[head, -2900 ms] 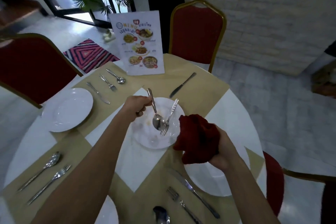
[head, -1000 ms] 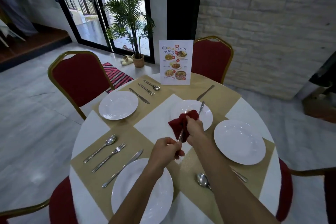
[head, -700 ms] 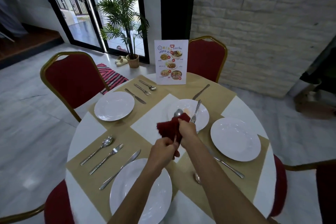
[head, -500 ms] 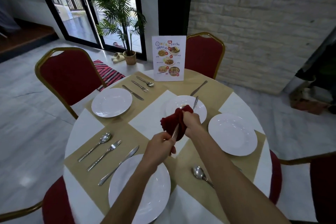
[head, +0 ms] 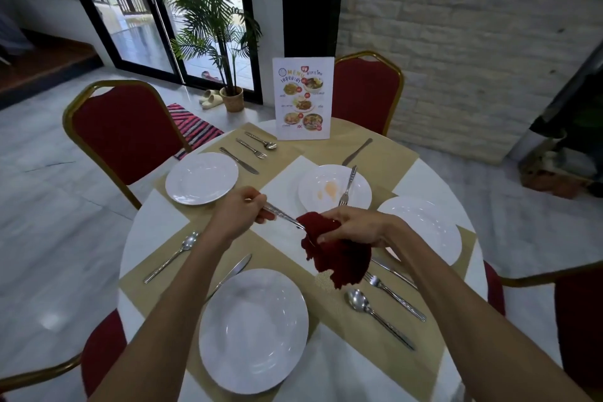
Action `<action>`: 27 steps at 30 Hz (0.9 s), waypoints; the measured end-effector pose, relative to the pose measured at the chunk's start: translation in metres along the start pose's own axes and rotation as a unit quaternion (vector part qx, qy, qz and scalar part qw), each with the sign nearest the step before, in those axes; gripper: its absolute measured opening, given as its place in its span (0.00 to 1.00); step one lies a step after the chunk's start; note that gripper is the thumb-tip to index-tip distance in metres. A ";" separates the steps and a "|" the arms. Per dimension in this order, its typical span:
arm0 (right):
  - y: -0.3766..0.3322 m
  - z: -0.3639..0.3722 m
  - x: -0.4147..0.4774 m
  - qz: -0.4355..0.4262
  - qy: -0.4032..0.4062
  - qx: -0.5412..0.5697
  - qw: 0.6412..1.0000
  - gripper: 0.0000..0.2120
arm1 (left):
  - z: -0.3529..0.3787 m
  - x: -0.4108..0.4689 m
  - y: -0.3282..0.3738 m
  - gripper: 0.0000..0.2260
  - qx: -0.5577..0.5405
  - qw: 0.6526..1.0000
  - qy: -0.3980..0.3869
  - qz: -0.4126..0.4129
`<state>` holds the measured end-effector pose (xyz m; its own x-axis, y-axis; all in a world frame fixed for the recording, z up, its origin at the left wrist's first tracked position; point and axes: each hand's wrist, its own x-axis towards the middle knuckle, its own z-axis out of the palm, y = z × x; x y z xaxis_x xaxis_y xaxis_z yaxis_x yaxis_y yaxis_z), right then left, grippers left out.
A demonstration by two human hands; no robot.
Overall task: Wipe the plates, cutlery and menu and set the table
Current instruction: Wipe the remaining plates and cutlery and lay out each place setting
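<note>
Wiping one utensil in mid-air above the table, near its centre. Left hand grips the handle. Right hand bunches a red cloth around the working end, so the head is hidden: spoon or other, cannot tell. Both hands are closed on their loads.

Orientation: long axis runs from about 10 o'clock to 4 o'clock. Handle end sits on the 10 side; head points toward 4 and dips slightly.

Progress, judged: partway.
- Stained plate, between centre and 12 o'clock, carries an orange smear, so it is not yet wiped.
- A fork lies across its right side, tines toward 6.
- Plate at 10 o'clock, plate at 3 o'clock and plate at 6 o'clock look clean, with cutlery laid beside them.
- Menu stands upright at 12 o'clock; wiped or not, cannot tell.

Left to do, likely: finish this utensil, the fork and the smeared plate, then lay that setting.
</note>
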<state>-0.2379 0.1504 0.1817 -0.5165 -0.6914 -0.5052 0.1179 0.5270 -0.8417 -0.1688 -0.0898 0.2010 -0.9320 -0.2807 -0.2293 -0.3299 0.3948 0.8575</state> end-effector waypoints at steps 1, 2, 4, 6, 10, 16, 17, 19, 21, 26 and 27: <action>-0.002 0.002 -0.002 0.004 -0.023 -0.008 1.000 0.14 | 0.003 0.001 0.003 0.09 0.000 1.000 -0.013 0.004; -0.003 0.004 -0.005 0.006 -0.038 -0.018 0.999 0.13 | 0.007 0.003 0.005 0.09 0.001 1.000 -0.026 0.009; -0.004 0.008 -0.008 0.002 -0.038 -0.045 0.998 0.12 | 0.014 0.004 0.006 0.10 -0.005 0.999 -0.048 0.009; -0.001 0.011 -0.011 -0.009 -0.018 -0.066 0.998 0.11 | 0.018 0.004 0.004 0.10 -0.019 0.997 -0.073 -0.004; 0.022 0.008 -0.016 -0.037 0.084 0.000 0.996 0.12 | 0.015 -0.001 -0.008 0.11 -0.036 0.992 -0.119 -0.033; 0.026 0.001 -0.014 -0.054 0.337 0.127 0.932 0.04 | 0.021 -0.032 -0.026 0.12 -0.058 0.982 -0.171 -0.057; 0.027 0.001 -0.007 -0.052 0.385 0.137 0.911 0.03 | 0.026 -0.037 -0.024 0.13 -0.063 0.980 -0.182 -0.059; 0.025 0.005 0.006 -0.037 0.483 0.145 0.863 0.04 | 0.039 -0.050 -0.020 0.13 -0.055 0.976 -0.206 -0.053; 0.017 0.014 0.013 -0.040 0.553 0.191 0.810 0.07 | 0.058 -0.062 -0.018 0.13 -0.056 0.974 -0.215 -0.041; 0.008 0.035 0.022 -0.033 0.552 0.318 0.771 0.03 | 0.083 -0.073 -0.017 0.12 -0.067 0.988 -0.138 -0.027; 0.009 0.038 0.024 -0.024 0.531 0.334 0.779 0.02 | 0.086 -0.074 -0.015 0.12 -0.062 0.989 -0.135 -0.021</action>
<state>-0.2165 0.1199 0.1550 -0.9023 0.2825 -0.3258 0.3079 -0.1068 -0.9454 -0.1080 0.0006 0.1653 -0.9293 -0.0442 -0.3666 -0.3643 0.2719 0.8907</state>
